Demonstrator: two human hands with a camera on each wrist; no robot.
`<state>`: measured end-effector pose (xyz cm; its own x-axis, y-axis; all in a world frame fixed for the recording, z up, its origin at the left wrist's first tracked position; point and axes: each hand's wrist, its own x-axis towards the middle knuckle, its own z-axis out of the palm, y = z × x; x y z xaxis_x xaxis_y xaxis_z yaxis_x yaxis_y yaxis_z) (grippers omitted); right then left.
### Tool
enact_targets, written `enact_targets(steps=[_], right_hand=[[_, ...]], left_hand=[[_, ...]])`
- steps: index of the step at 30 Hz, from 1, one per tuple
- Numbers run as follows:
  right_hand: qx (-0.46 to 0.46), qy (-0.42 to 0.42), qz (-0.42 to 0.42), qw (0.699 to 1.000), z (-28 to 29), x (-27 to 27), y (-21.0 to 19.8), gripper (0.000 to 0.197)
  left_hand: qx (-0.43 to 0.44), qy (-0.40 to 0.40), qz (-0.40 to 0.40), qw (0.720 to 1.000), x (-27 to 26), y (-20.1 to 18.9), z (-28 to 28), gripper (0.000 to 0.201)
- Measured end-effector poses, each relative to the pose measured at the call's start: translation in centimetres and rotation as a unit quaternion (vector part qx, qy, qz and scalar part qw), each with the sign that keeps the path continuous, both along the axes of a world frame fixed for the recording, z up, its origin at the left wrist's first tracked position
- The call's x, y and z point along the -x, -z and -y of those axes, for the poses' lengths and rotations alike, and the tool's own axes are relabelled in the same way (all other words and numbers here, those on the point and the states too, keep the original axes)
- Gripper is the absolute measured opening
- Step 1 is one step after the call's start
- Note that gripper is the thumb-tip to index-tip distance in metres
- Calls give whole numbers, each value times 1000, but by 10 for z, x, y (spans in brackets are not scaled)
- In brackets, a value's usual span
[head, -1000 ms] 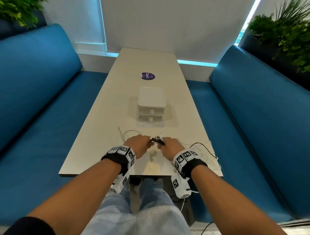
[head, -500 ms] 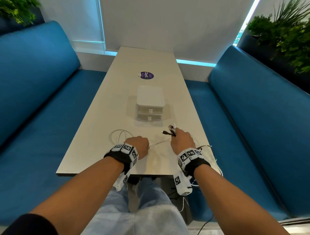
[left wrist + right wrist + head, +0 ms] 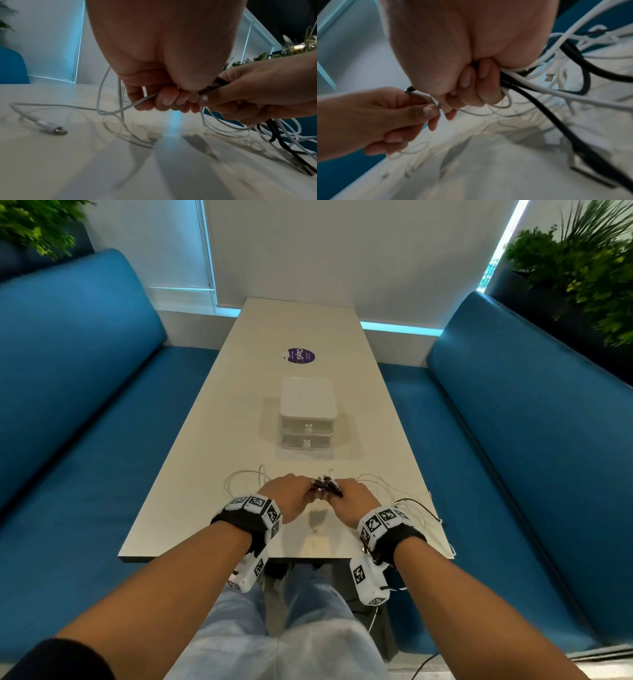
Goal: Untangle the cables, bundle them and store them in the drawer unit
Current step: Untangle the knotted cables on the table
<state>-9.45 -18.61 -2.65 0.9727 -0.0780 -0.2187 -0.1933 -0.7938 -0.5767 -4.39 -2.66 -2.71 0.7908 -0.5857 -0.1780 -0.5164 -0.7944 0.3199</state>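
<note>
Both hands meet near the table's front edge. My right hand (image 3: 349, 496) grips a bunch of black and white cables (image 3: 327, 486), whose plug ends stick out between the hands. In the right wrist view the black cable (image 3: 556, 121) and white cables (image 3: 573, 98) trail from that fist over the table. My left hand (image 3: 291, 494) pinches a white cable (image 3: 120, 109) next to the bunch; its loose plug (image 3: 51, 127) lies on the table to the left. The white drawer unit (image 3: 307, 416) stands beyond the hands with both drawers closed.
The long white table (image 3: 212, 440) runs between two blue benches (image 3: 68, 422). A purple round sticker (image 3: 300, 356) lies behind the drawer unit. Loose white loops (image 3: 239, 479) lie left of the hands, and more cable (image 3: 418, 508) trails toward the right edge. Plants stand in both far corners.
The hands were apart half a second ago, with a white cable stretched between them. They have come together again, the right hand moving back left with the plug ends.
</note>
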Motion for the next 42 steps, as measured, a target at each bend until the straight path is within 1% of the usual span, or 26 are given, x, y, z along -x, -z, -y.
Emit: enact_targets(steps=[2,4,7,9,12,14,15,17,19,21,23,25,27,28,32,35,38,40,42], right_hand=[[48,21,-9,999,8,-1,3,17],[109,56,-24,992,22,1,7,26],[140,97,-31,985,33,3,8,29],[130,109,-17,985,30,2,6,28],[87,119,28,989,21,-1,3,28],[48,91,56,993,12,-2,-2,23],[27,64,54,996,7,-2,-3,20],[7,12,29,999,0,-2,-4,15],[9,-3,12,1000,0,-4,-1,16],[30,-9,7,999,3,-5,0,15],[64,-28,0,998,6,-4,-1,17],[136,-35,-5,990,11,-1,-1,20],[210,-23,-10,977,22,2,0,21],[233,-9,-15,972,29,4,1,22],[275,46,-25,960,50,9,0,27],[255,78,6,964,43,9,-4,24],[180,93,44,978,25,5,-8,19],[132,59,66,987,10,4,-6,17],[111,18,67,991,0,3,-1,17]], left_hand=[[-17,1,15,1000,-3,-2,-6,26],[-46,-8,30,998,-7,-4,-17,29],[-68,-21,47,996,-11,-5,-28,31],[-81,-28,46,995,-9,-3,-26,32],[-94,-31,42,994,-3,2,-18,30],[-85,-25,34,995,0,4,-9,30],[-71,-23,30,997,2,2,-4,31],[-35,-30,19,999,4,-2,6,31],[-15,-36,1,999,3,-5,10,31],[-23,-33,-3,999,1,-6,9,28],[-44,-22,12,999,0,-6,4,27],[-59,-7,34,998,-3,-6,-3,26],[-68,0,39,997,-7,-7,-13,29],[-72,-4,39,997,-10,-7,-19,31],[-83,-19,41,996,-14,-9,-33,33],[-78,-17,22,997,-9,-7,-26,32],[-56,-8,10,998,-2,-3,-8,30],[-41,-7,7,999,2,-1,5,31],[-8,-17,-5,1000,5,-2,13,31]])
